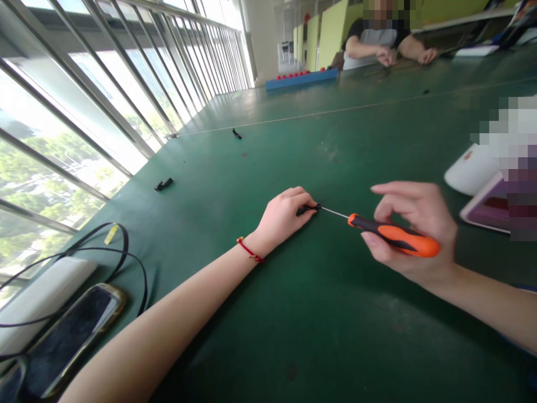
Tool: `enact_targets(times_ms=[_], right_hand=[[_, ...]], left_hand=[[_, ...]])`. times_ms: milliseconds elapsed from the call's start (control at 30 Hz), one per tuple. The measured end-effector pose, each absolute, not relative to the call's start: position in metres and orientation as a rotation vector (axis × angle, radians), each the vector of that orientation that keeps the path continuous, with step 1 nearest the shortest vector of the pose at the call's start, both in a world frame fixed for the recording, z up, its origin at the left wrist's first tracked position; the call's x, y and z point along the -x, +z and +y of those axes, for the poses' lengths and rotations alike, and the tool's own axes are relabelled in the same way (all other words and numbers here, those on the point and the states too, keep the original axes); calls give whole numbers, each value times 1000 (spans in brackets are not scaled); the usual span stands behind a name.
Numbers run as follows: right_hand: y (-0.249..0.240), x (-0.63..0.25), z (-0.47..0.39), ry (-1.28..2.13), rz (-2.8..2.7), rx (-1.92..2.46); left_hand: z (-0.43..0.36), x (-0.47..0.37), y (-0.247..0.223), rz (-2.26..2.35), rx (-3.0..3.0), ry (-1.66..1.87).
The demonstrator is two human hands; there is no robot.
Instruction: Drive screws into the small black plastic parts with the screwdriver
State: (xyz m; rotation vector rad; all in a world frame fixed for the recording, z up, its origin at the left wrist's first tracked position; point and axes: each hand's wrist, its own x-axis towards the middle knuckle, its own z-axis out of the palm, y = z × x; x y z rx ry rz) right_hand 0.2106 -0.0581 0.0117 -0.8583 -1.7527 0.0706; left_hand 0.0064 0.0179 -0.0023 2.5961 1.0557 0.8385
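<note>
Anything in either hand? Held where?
Left hand: black part, pinched near the end facing the screwdriver. Right hand: screwdriver handle against the palm, fingers loosely spread.

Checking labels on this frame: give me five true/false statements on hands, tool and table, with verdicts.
1. The left hand has a small black part at its fingers. True.
2. The red bracelet is on the right wrist. False: the red bracelet is on the left wrist.
3. The screwdriver has an orange-and-black handle. True.
4. The right hand's thumb and index fingertip meet. False: on the right hand they stand apart.
5. The phone lies at the table's far end. False: the phone is at the picture's lower left.
</note>
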Motion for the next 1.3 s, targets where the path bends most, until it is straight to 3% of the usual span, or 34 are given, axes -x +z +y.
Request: enact_targets(times_ms=[367, 633, 933, 1133, 1300], right_hand=[[7, -209, -53, 135, -1591, 748], [12, -210, -63, -7, -1847, 938], [6, -211, -51, 168, -1646, 751], [12, -210, -63, 43, -1841, 958], [8, -208, -58, 35, -1712, 872]], left_hand=[[17, -6, -1, 1065, -2586, 836], [17, -6, -2, 1061, -2590, 842], [18, -6, -1, 1062, -2588, 833], [17, -6, -2, 1057, -2588, 844], [18, -6, -2, 1060, -2585, 847]])
